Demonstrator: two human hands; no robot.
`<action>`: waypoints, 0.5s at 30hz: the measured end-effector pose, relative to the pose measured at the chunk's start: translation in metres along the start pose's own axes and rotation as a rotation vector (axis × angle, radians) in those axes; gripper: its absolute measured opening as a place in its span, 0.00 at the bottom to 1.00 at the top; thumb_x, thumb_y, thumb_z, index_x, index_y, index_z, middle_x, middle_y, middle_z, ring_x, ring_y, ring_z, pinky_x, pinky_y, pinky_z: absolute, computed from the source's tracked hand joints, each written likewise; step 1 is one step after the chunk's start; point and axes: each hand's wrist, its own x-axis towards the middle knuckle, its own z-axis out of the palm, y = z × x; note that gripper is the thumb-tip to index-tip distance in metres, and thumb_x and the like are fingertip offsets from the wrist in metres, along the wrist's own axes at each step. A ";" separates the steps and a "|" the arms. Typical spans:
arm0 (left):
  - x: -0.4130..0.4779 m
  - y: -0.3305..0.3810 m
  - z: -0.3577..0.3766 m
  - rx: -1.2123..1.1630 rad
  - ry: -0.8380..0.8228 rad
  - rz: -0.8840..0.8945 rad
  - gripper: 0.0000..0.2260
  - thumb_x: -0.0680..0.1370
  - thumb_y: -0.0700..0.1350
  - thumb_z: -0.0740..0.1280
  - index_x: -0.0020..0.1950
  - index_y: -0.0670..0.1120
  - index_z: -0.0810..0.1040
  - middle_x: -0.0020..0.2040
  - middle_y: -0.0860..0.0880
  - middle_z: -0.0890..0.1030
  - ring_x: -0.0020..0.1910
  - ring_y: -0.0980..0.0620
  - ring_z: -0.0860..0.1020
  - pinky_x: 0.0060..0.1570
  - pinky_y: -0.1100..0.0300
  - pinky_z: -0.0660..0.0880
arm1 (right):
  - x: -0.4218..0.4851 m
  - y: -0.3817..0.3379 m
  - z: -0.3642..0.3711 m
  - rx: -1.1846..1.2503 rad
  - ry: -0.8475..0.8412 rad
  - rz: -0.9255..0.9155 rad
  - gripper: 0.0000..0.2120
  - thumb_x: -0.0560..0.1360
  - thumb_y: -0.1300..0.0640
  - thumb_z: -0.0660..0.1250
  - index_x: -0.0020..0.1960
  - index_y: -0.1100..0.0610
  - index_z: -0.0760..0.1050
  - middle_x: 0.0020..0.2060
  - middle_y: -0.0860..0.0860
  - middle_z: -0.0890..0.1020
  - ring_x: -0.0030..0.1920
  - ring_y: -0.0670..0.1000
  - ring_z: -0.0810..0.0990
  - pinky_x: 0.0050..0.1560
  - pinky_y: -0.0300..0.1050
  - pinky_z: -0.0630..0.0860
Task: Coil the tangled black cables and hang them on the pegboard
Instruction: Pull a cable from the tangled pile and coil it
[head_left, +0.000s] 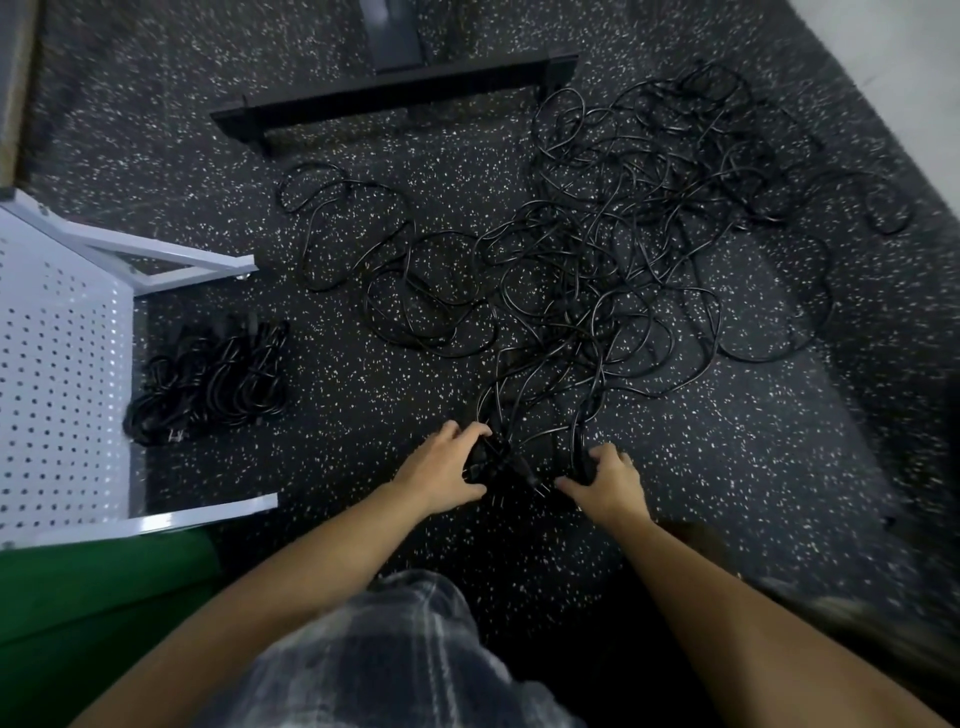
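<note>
Gripping black cables (597, 260), left hand (447, 467) fingers (474, 432) curled round them, right hand (609, 480) fingers likewise curled

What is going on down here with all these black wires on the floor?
A person is sorting out a big tangle of black cables spread over the speckled floor. The left hand and right hand each hold strands at the near end of the tangle. A bundle of coiled cables lies on the floor beside the white pegboard at the left. No cable hangs on the part of the board in view, so most of the job remains.
</note>
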 end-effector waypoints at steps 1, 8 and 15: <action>0.000 0.000 0.001 0.005 -0.007 -0.003 0.33 0.76 0.50 0.75 0.77 0.59 0.63 0.62 0.50 0.69 0.58 0.50 0.74 0.54 0.53 0.77 | 0.000 -0.003 0.002 -0.042 0.007 -0.004 0.28 0.76 0.52 0.76 0.70 0.58 0.68 0.65 0.56 0.73 0.62 0.56 0.74 0.63 0.51 0.73; -0.001 0.008 -0.032 -0.025 0.006 0.000 0.32 0.80 0.50 0.71 0.80 0.58 0.61 0.70 0.52 0.66 0.59 0.51 0.76 0.49 0.58 0.75 | 0.004 -0.013 -0.004 -0.023 -0.018 0.002 0.12 0.82 0.53 0.63 0.60 0.60 0.73 0.58 0.59 0.78 0.55 0.59 0.79 0.60 0.58 0.78; -0.013 0.050 -0.129 0.092 0.045 0.113 0.23 0.83 0.49 0.68 0.78 0.53 0.67 0.70 0.49 0.68 0.64 0.47 0.76 0.64 0.49 0.75 | -0.018 -0.082 -0.088 -0.019 0.070 -0.309 0.16 0.87 0.46 0.57 0.63 0.58 0.72 0.40 0.56 0.80 0.35 0.55 0.79 0.32 0.49 0.71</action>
